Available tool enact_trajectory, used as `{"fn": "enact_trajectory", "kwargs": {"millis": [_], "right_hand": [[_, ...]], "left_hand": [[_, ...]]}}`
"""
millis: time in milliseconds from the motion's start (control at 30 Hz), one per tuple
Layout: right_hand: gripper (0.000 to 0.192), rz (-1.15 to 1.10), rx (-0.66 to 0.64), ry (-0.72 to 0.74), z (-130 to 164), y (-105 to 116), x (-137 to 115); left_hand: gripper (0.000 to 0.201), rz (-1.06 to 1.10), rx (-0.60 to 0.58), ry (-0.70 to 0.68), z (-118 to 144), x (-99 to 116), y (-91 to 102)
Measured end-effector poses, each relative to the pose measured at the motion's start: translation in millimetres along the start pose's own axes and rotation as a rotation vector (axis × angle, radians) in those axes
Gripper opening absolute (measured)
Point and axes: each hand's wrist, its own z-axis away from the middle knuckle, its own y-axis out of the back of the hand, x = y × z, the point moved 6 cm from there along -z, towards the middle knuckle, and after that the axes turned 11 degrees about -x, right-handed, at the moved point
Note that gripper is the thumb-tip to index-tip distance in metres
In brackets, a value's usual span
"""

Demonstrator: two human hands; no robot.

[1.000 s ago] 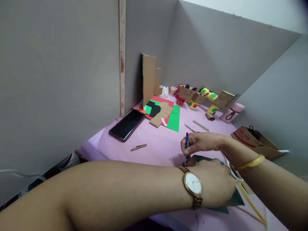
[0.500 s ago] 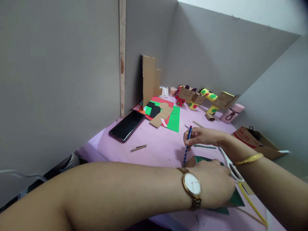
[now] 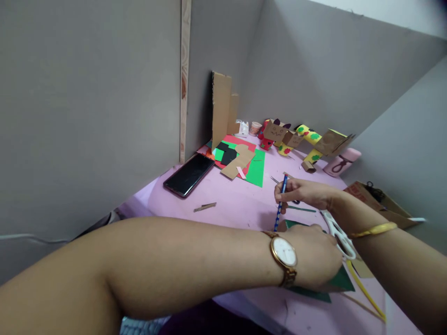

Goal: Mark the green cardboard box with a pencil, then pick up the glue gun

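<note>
A blue patterned pencil [image 3: 280,204] with a red end is pinched in the fingers of my right hand [image 3: 303,193], its tip pointing down behind my left wrist. My left hand [image 3: 314,256], wearing a gold watch [image 3: 284,251], is curled over a dark green card piece [image 3: 340,279] and holds it against the table. Most of the left fingertips are hidden from view. Close beside my left hand, white-handled scissors [image 3: 344,244] lie partly under my right forearm. A yellow strip [image 3: 365,291] lies nearer to me.
A phone [image 3: 189,175] and coloured paper sheets [image 3: 258,174] lie on the pink table [image 3: 237,214]. Decorated cardboard figures [image 3: 279,132] stand at the back near a pink bottle [image 3: 344,162]. An open cardboard box [image 3: 387,202] is at right. Grey partitions [image 3: 314,60] enclose the table.
The whole view has shifted slightly. The pencil leans a little more, with its tip now hidden behind my left wrist. My left hand stays on the green card.
</note>
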Motion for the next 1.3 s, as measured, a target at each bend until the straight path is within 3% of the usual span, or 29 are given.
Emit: {"fn": "enact_trajectory", "kwargs": {"millis": [233,400,567,1000,1300], "right_hand": [[0.026,-0.104,-0.209,-0.08,-14,-40,9],[0.023,-0.088,-0.27,-0.108,-21,-50,12],[0.02,-0.02,-0.323,-0.129,-21,-57,10],[0.019,0.055,-0.196,-0.064,-20,-35,-1],[0.019,0.11,-0.133,0.005,-20,-13,1]], "left_hand": [[0.018,-0.017,-0.005,0.014,-2,-2,-2.5],[0.022,-0.016,0.04,0.011,-4,-3,-5.1],[0.014,-0.001,0.029,0.068,-2,-4,-3.2],[0.025,0.07,-0.092,0.072,-3,-6,-6.4],[0.032,0.066,-0.008,0.039,-1,-5,-5.3]]}}
